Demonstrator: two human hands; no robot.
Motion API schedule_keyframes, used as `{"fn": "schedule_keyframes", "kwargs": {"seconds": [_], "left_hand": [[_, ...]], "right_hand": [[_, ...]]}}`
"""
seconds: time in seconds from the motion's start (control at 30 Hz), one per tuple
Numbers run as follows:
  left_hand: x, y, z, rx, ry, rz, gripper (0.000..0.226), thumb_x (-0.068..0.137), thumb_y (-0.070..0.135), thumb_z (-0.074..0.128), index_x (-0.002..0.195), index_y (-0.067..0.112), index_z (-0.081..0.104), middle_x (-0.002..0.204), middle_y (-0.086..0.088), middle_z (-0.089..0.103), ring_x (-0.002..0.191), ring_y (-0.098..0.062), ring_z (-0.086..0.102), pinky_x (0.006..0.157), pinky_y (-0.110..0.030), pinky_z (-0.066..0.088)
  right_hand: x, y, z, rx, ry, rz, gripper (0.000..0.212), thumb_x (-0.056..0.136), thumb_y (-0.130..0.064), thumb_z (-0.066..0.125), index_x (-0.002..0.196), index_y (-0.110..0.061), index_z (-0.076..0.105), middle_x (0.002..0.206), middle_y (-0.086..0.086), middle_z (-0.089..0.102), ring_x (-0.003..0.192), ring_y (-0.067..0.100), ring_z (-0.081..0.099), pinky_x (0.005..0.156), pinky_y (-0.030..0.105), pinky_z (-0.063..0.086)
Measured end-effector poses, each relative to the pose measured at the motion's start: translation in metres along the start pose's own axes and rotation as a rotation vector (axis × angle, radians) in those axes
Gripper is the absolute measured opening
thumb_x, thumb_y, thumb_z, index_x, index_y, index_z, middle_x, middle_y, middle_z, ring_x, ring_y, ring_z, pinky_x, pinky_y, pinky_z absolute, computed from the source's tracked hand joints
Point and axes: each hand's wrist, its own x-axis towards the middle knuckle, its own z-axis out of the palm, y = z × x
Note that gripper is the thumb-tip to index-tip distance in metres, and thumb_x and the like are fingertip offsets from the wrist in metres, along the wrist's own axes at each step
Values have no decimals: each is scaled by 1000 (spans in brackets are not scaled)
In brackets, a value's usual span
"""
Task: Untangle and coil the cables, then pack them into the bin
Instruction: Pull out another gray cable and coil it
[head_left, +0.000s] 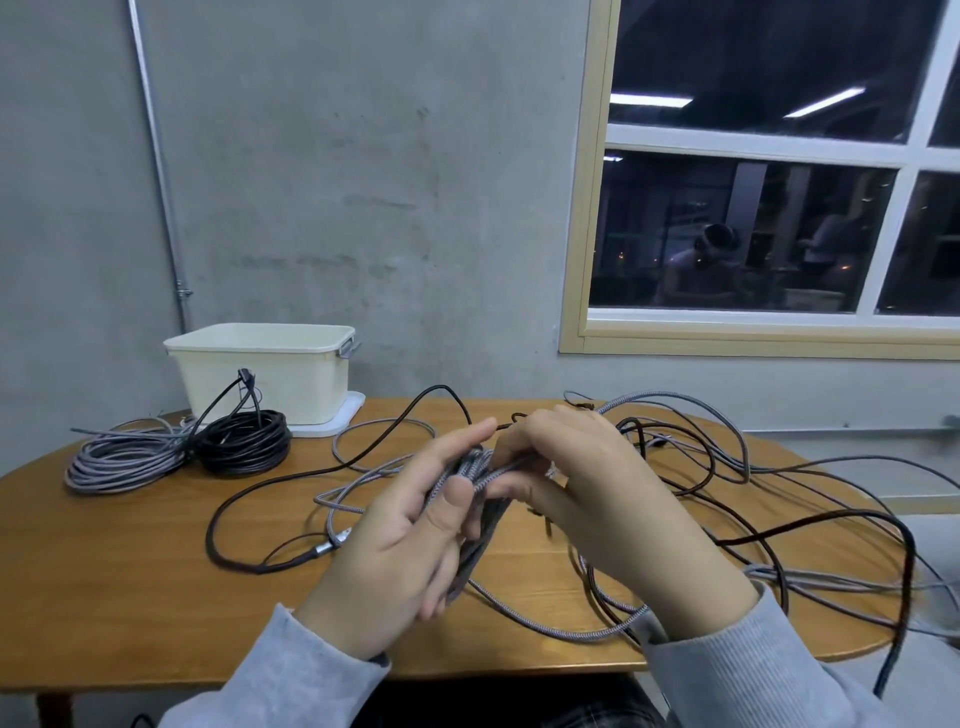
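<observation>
A wooden tabletop (130, 597) stands against a grey wall, under a window (753, 228). At the far left corner sits a cream bin (265, 379) on a white lid (340, 418). It is open at the top. Just in front of the bin lie two neat rolls, touching each other: a grey coil (122, 460) nearer the left edge and a black coil (244, 447) beside it. One end of the black coil sticks up against the front of the bin.

The rest of the tabletop, from the middle to the right edge, is covered by a messy tangle of cables (727, 478), grey and dark ones crossing over each other. Some loops hang off the right edge. A long black cable (218, 525) bends in a big curve on the left of the middle. A metal plug (332, 540) lies near it, pointing left.

Above the middle of the tabletop, the left hand (410, 540) grips a bundle of grey cable (467, 493). The thumb presses on top. The bundle runs from far to near, hanging down towards the near edge. The right hand (587, 493) pinches a strand of the same bundle, its fingers curled round it. Both hands block part of the tangle. Grey sleeves cover the wrists.
</observation>
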Motion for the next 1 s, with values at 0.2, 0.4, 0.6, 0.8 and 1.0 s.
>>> {"fn": "schedule_keyframes", "kwargs": {"seconds": [0.2,0.4,0.6,0.8,1.0], "left_hand": [[-2,4,-1,-72,0,13,58,72,73,60,121,44,61,75,-4,62,32,-8,36,38,-23,41],[-3,5,-3,-88,-30,-8,55,73,70,63,121,44,59,76,-5,63,40,-13,45,47,-26,43],[-3,5,-2,-131,1,-53,36,76,50,60,109,36,65,62,1,51,32,-7,31,38,-22,38],[-2,10,-3,-228,-23,-63,58,62,64,77,112,36,65,53,4,44,29,-5,30,36,-20,37],[-3,11,2,-342,48,-46,60,60,59,81,111,29,67,52,-1,46,27,-8,34,35,-23,42]], "right_hand": [[2,6,0,-4,-9,39,19,91,-44,45,97,-29,54,88,-18,54,83,3,49,76,23,39],[0,15,-2,-58,-5,125,37,92,-60,29,94,-33,54,88,-23,50,88,-1,47,96,24,30],[-1,17,8,1,-82,179,29,92,-51,30,96,-38,56,83,-30,46,89,-7,43,110,32,20],[1,8,10,109,-42,268,32,91,-45,39,108,-25,57,91,-22,54,95,8,54,84,27,44],[1,8,11,84,-33,261,36,89,-53,30,95,-29,56,81,-28,50,84,0,50,69,12,36]]}}
